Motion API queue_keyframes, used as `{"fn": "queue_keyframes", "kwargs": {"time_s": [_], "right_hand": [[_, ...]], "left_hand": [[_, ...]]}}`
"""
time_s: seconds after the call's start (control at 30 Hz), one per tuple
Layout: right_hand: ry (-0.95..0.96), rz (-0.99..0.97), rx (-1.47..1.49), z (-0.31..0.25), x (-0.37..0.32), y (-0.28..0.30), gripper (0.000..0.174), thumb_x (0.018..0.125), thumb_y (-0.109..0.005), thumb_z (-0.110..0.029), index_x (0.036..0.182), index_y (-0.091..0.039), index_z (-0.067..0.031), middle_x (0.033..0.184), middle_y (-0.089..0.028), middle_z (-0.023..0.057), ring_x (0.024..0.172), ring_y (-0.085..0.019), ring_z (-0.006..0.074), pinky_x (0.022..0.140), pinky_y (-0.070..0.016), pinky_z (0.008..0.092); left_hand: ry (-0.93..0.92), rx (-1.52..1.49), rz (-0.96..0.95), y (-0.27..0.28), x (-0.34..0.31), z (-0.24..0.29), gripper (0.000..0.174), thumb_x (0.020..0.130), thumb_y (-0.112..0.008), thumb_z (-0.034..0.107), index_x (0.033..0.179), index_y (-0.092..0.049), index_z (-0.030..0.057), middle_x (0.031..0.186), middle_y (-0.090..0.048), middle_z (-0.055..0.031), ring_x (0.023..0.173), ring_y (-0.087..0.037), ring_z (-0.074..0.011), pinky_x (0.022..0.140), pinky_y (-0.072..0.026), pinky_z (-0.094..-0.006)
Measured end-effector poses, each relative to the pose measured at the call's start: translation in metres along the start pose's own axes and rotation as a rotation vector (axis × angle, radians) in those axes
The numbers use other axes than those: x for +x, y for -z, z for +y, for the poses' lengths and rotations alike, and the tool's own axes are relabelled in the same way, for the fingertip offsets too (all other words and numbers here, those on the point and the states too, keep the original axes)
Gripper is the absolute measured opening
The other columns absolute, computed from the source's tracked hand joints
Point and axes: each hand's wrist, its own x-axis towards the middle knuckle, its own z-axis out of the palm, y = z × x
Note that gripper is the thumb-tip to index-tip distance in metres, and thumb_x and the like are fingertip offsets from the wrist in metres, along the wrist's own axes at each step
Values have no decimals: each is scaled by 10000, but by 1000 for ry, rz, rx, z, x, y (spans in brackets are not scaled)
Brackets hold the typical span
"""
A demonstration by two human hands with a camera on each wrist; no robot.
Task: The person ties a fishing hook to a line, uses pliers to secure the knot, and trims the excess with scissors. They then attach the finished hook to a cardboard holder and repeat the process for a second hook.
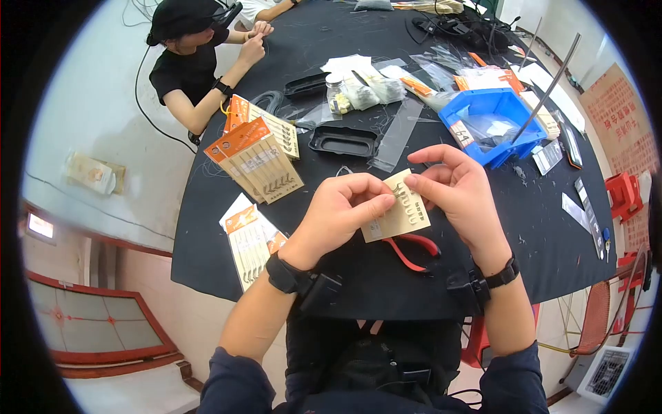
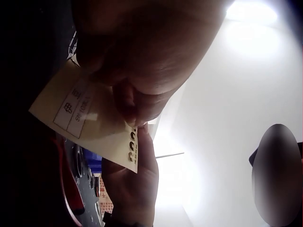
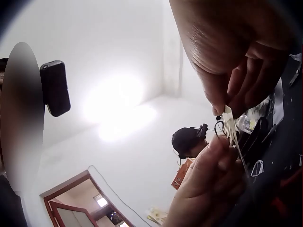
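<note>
A small cream card (image 1: 376,229) with printed characters and a row of fishing hooks (image 1: 409,207) is held up over the black table. My left hand (image 1: 338,210) grips the card from the left, thumb and index finger at the hooks near its upper edge. At the top right corner, my right hand (image 1: 460,196) pinches the card between thumb and fingers, the index finger raised. In the right wrist view a dark hook (image 3: 217,128) curves out between both hands' fingertips. A label (image 2: 75,108) shows on the card in the left wrist view.
Red-handled pliers (image 1: 416,254) lie below the card. Packs of carded hooks (image 1: 255,162) stand at the left, with more packs (image 1: 247,241) nearer. Black trays (image 1: 343,141), a jar (image 1: 336,93) and a blue bin (image 1: 486,110) lie beyond. Another person (image 1: 186,69) sits across the left edge.
</note>
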Motion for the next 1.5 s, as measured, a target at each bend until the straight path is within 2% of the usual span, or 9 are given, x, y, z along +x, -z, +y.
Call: {"fn": "queue_keyframes", "kwargs": {"time_s": [0.63,0.8,1.13,1.33,1.43,1.5], "right_hand": [[22,20,-40,3,1,2,271,830,-749,-68,1061,-625,3,792,-708,72,672,-642,61,574,-470,174],[39,37,-53,0,2,5,282,835,-743,-65,1073,-612,10,786,-707,84,688,-660,76,583,-486,176],[106,129,-35,-1,6,17,274,839,-743,-62,1074,-621,9,771,-697,71,652,-627,65,565,-471,188],[108,155,-56,1,8,21,262,842,-733,-53,1070,-622,10,773,-696,66,650,-623,62,566,-470,187],[123,164,-66,3,9,21,255,841,-730,-47,1066,-623,8,774,-696,65,653,-623,61,567,-469,187],[137,172,-67,3,9,22,254,840,-731,-47,1063,-624,6,773,-695,63,655,-622,59,568,-467,186]], "left_hand": [[39,38,-1,0,-1,4,188,893,-714,162,967,-703,-10,841,-680,-9,732,-595,-39,652,-469,-190],[28,40,6,1,-1,3,198,893,-716,166,975,-704,-13,853,-686,-15,744,-605,-41,663,-478,-191],[-18,40,74,7,1,-3,165,900,-702,140,968,-701,-10,874,-690,-22,784,-617,-44,706,-490,-191],[-29,106,87,7,0,-1,163,894,-690,107,1013,-681,-4,868,-682,-19,758,-602,-26,671,-476,-169],[-71,23,99,5,1,-1,155,856,-698,99,987,-674,19,730,-627,24,633,-532,1,567,-416,-167],[-38,47,67,6,-1,6,168,859,-695,94,1002,-645,22,784,-645,13,678,-562,-4,597,-434,-155]]}}
